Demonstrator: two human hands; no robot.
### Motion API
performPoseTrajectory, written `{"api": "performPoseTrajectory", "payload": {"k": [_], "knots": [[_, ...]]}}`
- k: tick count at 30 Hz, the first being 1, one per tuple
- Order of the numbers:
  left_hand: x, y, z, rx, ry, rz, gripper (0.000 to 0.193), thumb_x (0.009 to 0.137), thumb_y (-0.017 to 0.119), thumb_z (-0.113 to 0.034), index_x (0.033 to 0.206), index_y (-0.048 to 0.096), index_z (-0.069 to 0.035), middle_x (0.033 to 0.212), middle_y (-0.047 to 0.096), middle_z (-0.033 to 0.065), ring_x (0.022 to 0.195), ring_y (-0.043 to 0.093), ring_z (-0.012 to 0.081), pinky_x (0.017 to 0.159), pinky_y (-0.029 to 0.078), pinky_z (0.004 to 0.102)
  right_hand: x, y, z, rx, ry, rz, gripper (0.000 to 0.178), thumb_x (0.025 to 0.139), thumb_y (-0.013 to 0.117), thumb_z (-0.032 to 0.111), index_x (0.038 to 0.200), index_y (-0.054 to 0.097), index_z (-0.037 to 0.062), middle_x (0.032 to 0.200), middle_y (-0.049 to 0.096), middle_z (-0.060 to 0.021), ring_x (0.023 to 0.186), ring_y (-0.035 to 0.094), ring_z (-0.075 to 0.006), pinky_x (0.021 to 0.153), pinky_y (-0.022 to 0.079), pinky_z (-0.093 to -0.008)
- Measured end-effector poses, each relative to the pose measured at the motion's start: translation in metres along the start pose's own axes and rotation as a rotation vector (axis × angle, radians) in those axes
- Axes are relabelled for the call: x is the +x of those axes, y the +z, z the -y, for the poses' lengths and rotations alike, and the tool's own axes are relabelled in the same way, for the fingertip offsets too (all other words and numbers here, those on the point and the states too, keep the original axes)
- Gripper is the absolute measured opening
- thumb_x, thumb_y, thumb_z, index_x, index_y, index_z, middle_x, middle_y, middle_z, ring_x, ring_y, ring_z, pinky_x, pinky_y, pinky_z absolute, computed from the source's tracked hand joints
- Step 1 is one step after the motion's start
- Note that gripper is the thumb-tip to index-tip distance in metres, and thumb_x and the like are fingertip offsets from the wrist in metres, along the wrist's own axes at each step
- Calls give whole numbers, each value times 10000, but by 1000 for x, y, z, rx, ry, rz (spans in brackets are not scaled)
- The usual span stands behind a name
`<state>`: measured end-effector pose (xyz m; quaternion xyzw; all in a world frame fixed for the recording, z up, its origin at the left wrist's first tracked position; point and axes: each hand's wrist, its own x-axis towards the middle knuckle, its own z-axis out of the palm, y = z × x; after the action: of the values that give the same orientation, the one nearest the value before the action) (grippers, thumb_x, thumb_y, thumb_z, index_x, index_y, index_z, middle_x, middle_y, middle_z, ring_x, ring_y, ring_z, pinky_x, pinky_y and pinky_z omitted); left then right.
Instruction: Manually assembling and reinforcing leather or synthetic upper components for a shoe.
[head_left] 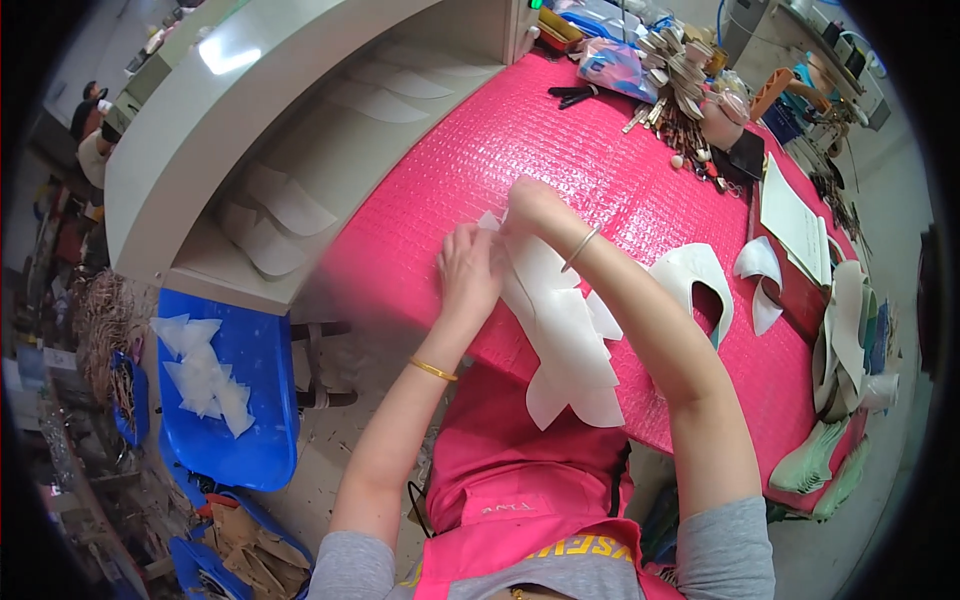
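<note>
A row of overlapping white cut pieces (570,330), thin and with curved edges, lies on the pink-covered table (420,190) and hangs over its near edge. At the far end of the row, my left hand (472,268) has its fingers bent and closed on the white material. Close beside it, my right hand (532,208) is curled into a closed grip over the same end. Its fingertips and whatever they hold are hidden. To the right of my right forearm lies a white curved shoe-upper piece (692,275) with a dark opening.
A grey machine housing (230,130) with more white pieces (265,220) inside stands left of the table. White pieces (205,365) rest on a blue chair (262,420). Tools (675,90), a notebook (795,222) and stacked shoe parts (845,330) line the far and right sides.
</note>
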<state>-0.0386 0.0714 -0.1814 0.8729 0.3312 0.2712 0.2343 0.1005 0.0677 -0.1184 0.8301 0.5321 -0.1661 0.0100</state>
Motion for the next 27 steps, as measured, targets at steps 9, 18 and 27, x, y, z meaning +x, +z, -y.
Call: {"api": "performPoseTrajectory", "payload": {"k": [9,18,27], "knots": [[-6,-6,-5,-66,60,-48,221,683,581,-50,903,569,-76,993,492,85,979,457,269,824,349,385,-12,-10,-37,680,-135,185,177,687,607,167,730,537,9,765,604,-81,669,533,-121,585,430,-250],[4,-21,-43,-693,39,-103,308,793,511,-96,1086,503,-3,1029,518,160,1006,492,326,836,401,348,-71,8,-74,1458,-259,125,85,781,567,46,831,504,19,935,575,-116,885,545,-154,757,432,-261],[52,9,-1,-681,-311,460,257,839,504,-221,851,595,20,639,579,26,587,539,97,516,412,255,-86,11,-51,1380,-381,31,71,765,564,5,812,511,-6,899,572,-101,882,535,-121,784,427,-261]]}}
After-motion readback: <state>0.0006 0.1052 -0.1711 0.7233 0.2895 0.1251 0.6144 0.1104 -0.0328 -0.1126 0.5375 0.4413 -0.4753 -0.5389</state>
